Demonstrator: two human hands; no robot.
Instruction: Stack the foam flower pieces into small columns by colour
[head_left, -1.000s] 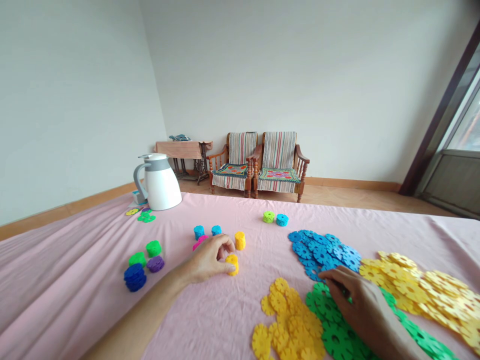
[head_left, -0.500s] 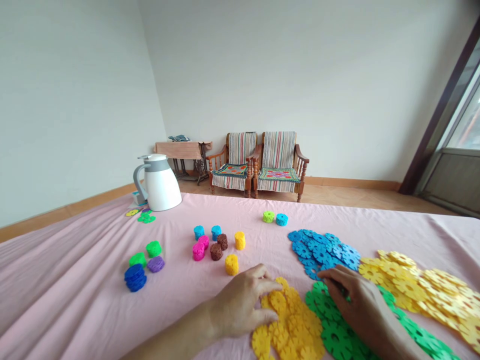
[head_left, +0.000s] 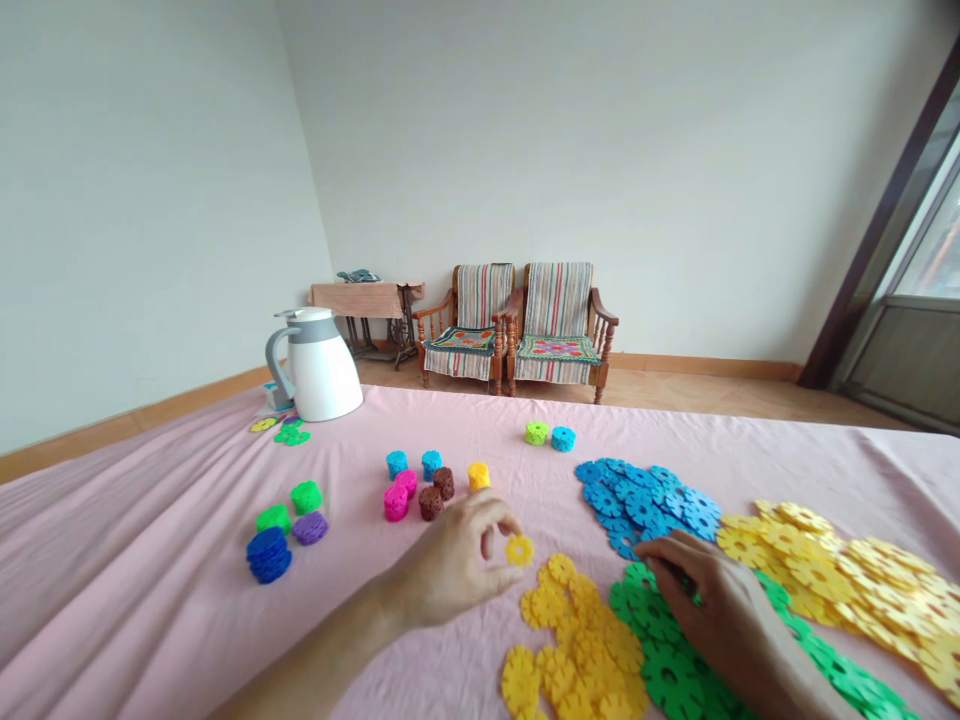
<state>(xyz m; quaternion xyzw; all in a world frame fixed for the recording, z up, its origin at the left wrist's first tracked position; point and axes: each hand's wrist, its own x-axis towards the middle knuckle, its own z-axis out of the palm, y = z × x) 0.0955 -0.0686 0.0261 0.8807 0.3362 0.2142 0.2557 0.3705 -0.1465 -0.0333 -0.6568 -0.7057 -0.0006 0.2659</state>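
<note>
My left hand is raised over the cloth, pinching one yellow snowflake disc by its edge between thumb and fingertips. Just to its right lies a loose pile of orange-yellow snowflake discs. My right hand rests on the green snowflake discs, its fingers bent and loosely apart. Its fingertips lie by the near edge of the blue disc pile; nothing shows in its grasp. Behind my left hand stands a yellow disc stack, partly covered by the hand.
Brown stacks, pink stacks and light-blue stacks stand left of centre. Dark-blue discs are stacked further left. A white jug stands at the far left. More yellow discs spread at the right.
My left hand has lifted away from the orange-yellow pile and moved left, with a yellow snowflake disc now in its pinch. My right hand has stayed in place.
</note>
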